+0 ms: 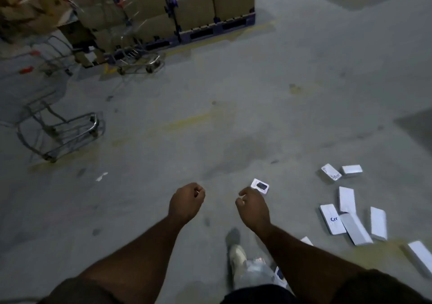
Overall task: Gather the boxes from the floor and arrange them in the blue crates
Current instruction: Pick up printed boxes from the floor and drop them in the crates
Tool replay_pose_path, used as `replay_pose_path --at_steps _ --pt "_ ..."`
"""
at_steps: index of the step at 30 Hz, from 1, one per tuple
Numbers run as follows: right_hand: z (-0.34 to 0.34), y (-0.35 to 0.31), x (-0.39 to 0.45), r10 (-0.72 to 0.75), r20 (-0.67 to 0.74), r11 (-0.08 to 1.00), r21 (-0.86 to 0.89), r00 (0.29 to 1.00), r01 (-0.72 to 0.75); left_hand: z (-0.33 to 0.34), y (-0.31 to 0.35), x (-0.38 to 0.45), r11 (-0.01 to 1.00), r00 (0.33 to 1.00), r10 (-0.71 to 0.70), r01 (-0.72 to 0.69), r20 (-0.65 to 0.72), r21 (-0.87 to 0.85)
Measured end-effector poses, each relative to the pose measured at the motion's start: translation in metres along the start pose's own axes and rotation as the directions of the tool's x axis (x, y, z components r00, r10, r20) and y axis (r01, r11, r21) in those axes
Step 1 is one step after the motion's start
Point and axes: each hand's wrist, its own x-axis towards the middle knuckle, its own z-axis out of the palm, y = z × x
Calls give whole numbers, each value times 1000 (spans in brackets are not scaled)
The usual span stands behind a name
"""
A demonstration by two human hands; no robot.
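Observation:
Several white boxes lie scattered on the grey floor at the right, among them a long one with blue lettering [332, 219] and two small ones [330, 171] further out. A small white box with a dark picture [260, 186] lies on the floor just beyond my right hand [253, 206]. That hand hangs with loosely curled fingers and holds nothing. My left hand [187, 202] is curled into a fist, also empty, over bare floor. Another small box [279, 275] shows beside my leg. No blue crate is in view.
A metal trolley [63, 130] stands at the left and another [140, 58] further back. Stacked cardboard cartons on a dark pallet [210, 6] fill the far middle. My foot [237, 254] is stepping forward. A scrap of paper [101, 176] lies on the floor.

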Motion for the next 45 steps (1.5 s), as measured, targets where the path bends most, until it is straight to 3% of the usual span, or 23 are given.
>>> replay_pose_path --at_steps 6,14,16,17,19,20,22,23,25,28,31,37,42,45 --pt "-18 -26 77 68 -83 997 -18 994 -70 -3 54 92 992 987 124 -126 100 22" --pt "-50 -7 138 237 -277 971 47 931 -233 30 127 185 947 901 298 -321 314 22" --pt "-53 6 159 352 -334 936 116 874 -333 55 153 219 915 845 361 -403 395 25" --pt "-55 5 160 346 -331 938 119 878 -325 57 154 220 913 839 370 -407 398 9" --pt "-51 18 182 460 -420 888 205 782 -412 85 174 251 863 754 448 -504 480 -13" --pt "-54 15 181 455 -417 890 206 787 -406 84 176 250 855 749 461 -519 477 -11" --pt "-45 28 205 559 -462 828 275 689 -488 114 191 282 774 633 524 -634 570 -7" --pt "-50 26 203 550 -468 835 271 692 -479 113 194 279 745 611 555 -667 565 -11" --pt "-37 36 228 635 -486 769 324 601 -551 144 196 310 726 549 562 -686 618 -51" --pt "-26 45 250 681 -494 727 372 540 -577 176 190 332 779 553 504 -623 663 -73" --pt "-16 57 274 701 -488 709 396 521 -583 203 188 347 764 529 499 -643 687 -60" --pt "10 101 307 743 -413 669 436 526 -602 262 184 364 770 531 501 -634 683 -72" --pt "46 165 335 748 -360 664 428 558 -613 334 157 380 725 554 621 -676 555 -137" --pt "76 208 357 768 -326 639 443 552 -629 375 149 399 744 544 551 -664 632 -77"
